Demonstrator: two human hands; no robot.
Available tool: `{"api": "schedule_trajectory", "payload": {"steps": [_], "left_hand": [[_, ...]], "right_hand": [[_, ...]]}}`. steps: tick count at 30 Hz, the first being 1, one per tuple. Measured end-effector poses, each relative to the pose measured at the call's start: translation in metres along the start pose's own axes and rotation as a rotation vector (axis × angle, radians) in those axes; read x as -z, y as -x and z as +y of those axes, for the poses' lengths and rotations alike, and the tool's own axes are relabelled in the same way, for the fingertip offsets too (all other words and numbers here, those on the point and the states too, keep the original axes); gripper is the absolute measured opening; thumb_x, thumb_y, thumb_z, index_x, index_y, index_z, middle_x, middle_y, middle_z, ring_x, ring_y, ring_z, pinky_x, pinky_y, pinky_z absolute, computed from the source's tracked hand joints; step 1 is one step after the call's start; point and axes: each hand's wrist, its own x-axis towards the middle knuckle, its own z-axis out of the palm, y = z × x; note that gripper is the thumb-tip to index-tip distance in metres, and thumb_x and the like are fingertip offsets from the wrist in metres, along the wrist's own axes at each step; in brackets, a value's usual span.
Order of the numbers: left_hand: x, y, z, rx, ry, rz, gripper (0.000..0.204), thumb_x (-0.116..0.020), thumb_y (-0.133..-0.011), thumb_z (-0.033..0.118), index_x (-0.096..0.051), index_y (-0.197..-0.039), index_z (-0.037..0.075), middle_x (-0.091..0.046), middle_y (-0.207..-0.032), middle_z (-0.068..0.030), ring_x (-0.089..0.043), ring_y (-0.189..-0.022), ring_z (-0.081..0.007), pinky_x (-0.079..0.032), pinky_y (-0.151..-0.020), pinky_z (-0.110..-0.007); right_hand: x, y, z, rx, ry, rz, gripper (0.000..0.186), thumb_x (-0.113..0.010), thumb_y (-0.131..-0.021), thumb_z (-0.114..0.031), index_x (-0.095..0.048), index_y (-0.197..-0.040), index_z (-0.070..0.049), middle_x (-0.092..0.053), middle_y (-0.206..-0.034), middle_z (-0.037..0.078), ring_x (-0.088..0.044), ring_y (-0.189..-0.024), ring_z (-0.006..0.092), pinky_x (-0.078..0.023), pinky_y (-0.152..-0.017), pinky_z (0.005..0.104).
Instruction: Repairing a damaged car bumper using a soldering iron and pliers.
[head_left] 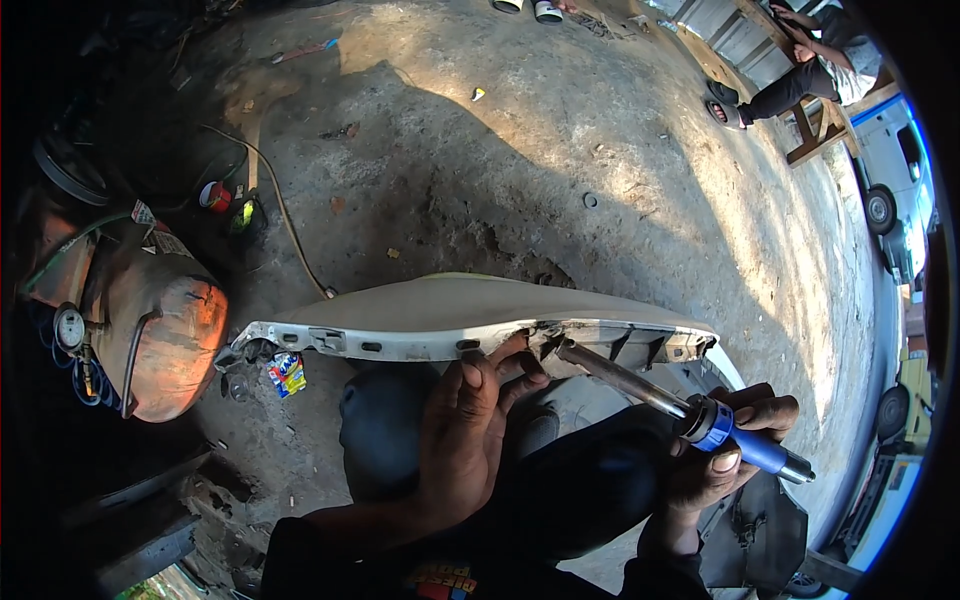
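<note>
A long, pale, curved panel (430,304), shaped like a vehicle bumper, lies across my knees with its slotted white edge toward me. My right hand (725,450) is closed round a blue-handled tool (640,387) with a long metal barrel. The barrel slants up and left, and its end meets a dark, rough spot on the panel's edge. Beside that spot is my left hand (468,420), palm facing in, thumb raised and fingers bent but apart. Its index finger touches the panel edge. I see nothing held between those fingers.
An orange compressor tank (175,335) with a gauge (69,328) stands at left. A thin hose (285,215) runs toward the panel. A colourful packet (287,374) lies on the rough ground. A seated person (815,75) is at far right, near parked vehicles (885,165).
</note>
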Motion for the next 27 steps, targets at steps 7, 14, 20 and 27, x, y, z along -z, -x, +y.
{"api": "schedule_trajectory", "payload": {"steps": [7,14,20,27], "left_hand": [[0.0041,0.0023,-0.0024,0.0,0.03,0.007,0.045,-0.035,-0.103,0.042,-0.047,-0.133,0.01,-0.049,-0.137,-0.0054,-0.045,-0.128,-0.0253,-0.04,-0.103,-0.047],[0.0021,0.0033,-0.0019,0.002,0.029,0.021,0.046,-0.035,-0.103,0.042,-0.047,-0.134,0.01,-0.05,-0.136,-0.0069,-0.045,-0.128,-0.0247,-0.04,-0.103,-0.047],[0.002,0.0025,-0.0002,0.014,0.018,0.011,0.046,-0.036,-0.103,0.042,-0.047,-0.133,0.009,-0.05,-0.136,-0.0058,-0.045,-0.128,-0.0249,-0.04,-0.103,-0.047],[0.0026,0.0027,-0.0013,0.017,0.01,0.029,0.048,-0.035,-0.102,0.043,-0.046,-0.134,0.009,-0.05,-0.136,-0.0064,-0.046,-0.127,-0.0246,-0.04,-0.103,-0.047]], "right_hand": [[-0.0034,-0.0005,-0.0083,-0.097,-0.109,-0.035,0.057,-0.081,-0.076,-0.041,-0.044,-0.096,-0.003,-0.05,-0.08,0.008,-0.054,-0.052,0.012,-0.048,-0.053,0.0241],[-0.0056,-0.0002,-0.0072,-0.094,-0.139,-0.037,0.055,-0.082,-0.076,-0.038,-0.044,-0.096,-0.002,-0.049,-0.08,0.008,-0.054,-0.051,0.0112,-0.046,-0.05,0.0214],[-0.0021,0.0006,-0.0068,-0.077,-0.048,-0.041,0.057,-0.08,-0.077,-0.042,-0.045,-0.097,-0.002,-0.051,-0.081,0.009,-0.054,-0.051,0.0109,-0.046,-0.05,0.0202],[-0.0066,-0.0029,-0.013,-0.143,-0.077,-0.043,0.055,-0.078,-0.078,-0.043,-0.045,-0.096,-0.003,-0.051,-0.082,0.01,-0.054,-0.051,0.0089,-0.044,-0.047,0.0168]]}}
